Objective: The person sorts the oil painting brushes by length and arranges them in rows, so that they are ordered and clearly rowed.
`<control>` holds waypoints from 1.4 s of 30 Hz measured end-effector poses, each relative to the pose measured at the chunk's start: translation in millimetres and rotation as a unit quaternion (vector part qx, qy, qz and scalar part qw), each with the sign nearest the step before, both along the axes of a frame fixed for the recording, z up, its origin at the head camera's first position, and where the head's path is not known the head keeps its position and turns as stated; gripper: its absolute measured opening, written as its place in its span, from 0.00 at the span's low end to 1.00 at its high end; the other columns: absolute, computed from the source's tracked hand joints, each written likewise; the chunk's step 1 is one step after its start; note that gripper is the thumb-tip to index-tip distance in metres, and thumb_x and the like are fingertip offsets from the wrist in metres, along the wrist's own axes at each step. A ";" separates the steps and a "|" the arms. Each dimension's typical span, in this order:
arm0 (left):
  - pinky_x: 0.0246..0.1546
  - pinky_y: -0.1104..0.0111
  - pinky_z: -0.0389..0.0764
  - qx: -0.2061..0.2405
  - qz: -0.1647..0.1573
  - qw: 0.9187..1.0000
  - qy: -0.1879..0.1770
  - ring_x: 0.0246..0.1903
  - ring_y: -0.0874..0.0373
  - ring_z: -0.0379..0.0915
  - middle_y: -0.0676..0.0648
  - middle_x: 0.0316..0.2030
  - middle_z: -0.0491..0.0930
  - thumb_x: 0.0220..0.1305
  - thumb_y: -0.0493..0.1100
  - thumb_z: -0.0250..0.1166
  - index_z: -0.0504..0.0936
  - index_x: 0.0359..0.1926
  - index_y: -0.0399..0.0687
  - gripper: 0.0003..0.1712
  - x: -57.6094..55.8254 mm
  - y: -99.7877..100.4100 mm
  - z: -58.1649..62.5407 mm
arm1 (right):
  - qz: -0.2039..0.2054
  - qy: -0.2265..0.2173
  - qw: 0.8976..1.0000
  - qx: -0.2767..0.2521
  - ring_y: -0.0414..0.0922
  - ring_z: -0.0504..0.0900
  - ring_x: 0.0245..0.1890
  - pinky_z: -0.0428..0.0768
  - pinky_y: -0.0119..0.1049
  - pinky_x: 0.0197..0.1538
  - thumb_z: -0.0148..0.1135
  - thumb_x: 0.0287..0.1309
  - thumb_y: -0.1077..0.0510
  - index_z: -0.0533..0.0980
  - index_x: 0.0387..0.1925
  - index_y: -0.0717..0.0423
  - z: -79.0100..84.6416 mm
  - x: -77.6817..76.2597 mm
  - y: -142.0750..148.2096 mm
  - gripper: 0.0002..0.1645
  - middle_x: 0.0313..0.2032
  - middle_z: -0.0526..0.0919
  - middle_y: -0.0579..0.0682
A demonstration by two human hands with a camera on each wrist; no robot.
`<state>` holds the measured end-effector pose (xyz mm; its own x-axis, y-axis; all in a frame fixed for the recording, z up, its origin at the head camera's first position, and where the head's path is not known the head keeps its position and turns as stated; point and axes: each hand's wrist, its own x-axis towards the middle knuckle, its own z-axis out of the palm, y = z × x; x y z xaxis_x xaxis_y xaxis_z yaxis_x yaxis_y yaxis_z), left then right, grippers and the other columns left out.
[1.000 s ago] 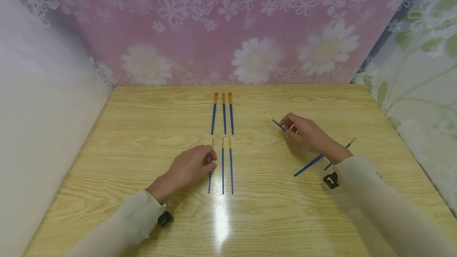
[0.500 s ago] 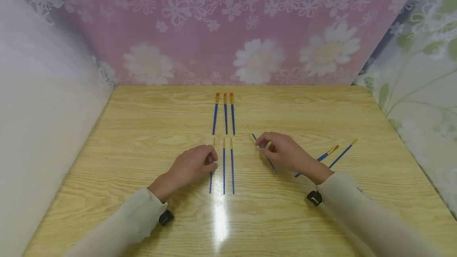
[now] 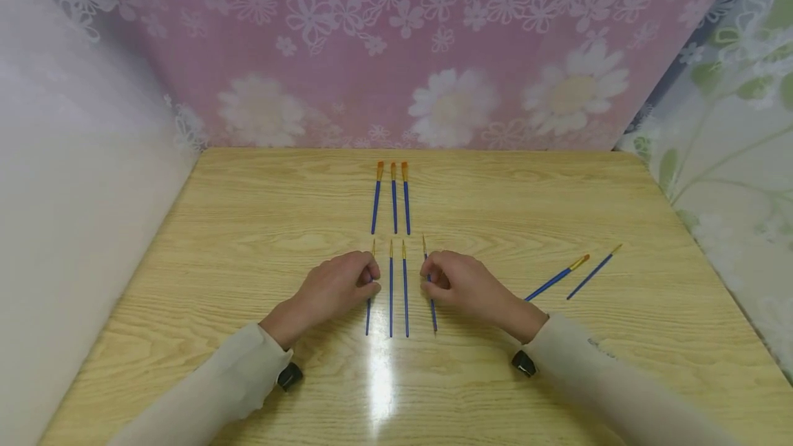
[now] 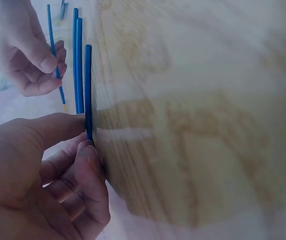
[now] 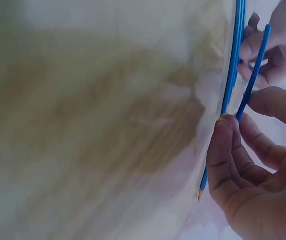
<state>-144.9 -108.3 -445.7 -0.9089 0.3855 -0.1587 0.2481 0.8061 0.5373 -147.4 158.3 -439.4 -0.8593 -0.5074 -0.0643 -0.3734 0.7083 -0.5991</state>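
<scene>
In the head view my left hand (image 3: 334,284) pinches the leftmost slim blue paintbrush (image 3: 368,319) in the near row, which lies on the wooden table. Two more slim paintbrushes (image 3: 391,301) lie parallel just to its right. My right hand (image 3: 464,284) pinches another slim paintbrush (image 3: 434,315) between thumb and fingers, to the right of that row, bristles pointing away. Its shadow shows near the handle end, and the left wrist view has this paintbrush (image 4: 52,37) apparently raised off the surface. The fingers hide the middle of both held brushes.
Three flat paintbrushes with orange bristles (image 3: 394,205) lie in a row farther back. To the right, one wider paintbrush (image 3: 551,284), partly behind my right arm, and one thin paintbrush (image 3: 595,271) lie slanted. Patterned cloth (image 3: 347,88) borders the table's back edge.
My right hand has carried its paintbrush left and nearer, turning it almost parallel to the near row. The left hand has stayed on its paintbrush.
</scene>
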 end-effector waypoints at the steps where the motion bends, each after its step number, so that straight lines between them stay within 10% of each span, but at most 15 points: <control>1: 0.41 0.62 0.80 0.000 -0.001 1.000 0.000 0.38 0.62 0.77 0.56 0.39 0.83 0.74 0.46 0.73 0.84 0.46 0.55 0.06 0.0 0.0 0.0 | 0.002 0.001 1.000 0.002 0.38 0.78 0.36 0.80 0.35 0.43 0.70 0.73 0.57 0.83 0.46 0.52 -0.8 1.3 -1.7 0.05 0.35 0.83 0.42; 42: 0.43 0.61 0.82 -0.010 -0.006 1.000 0.012 0.40 0.61 0.78 0.55 0.41 0.84 0.74 0.46 0.73 0.84 0.47 0.54 0.07 1.5 0.6 2.1 | -0.010 0.037 0.999 0.036 0.39 0.77 0.36 0.80 0.37 0.42 0.70 0.71 0.57 0.82 0.43 0.51 -0.4 4.7 -17.3 0.04 0.36 0.82 0.44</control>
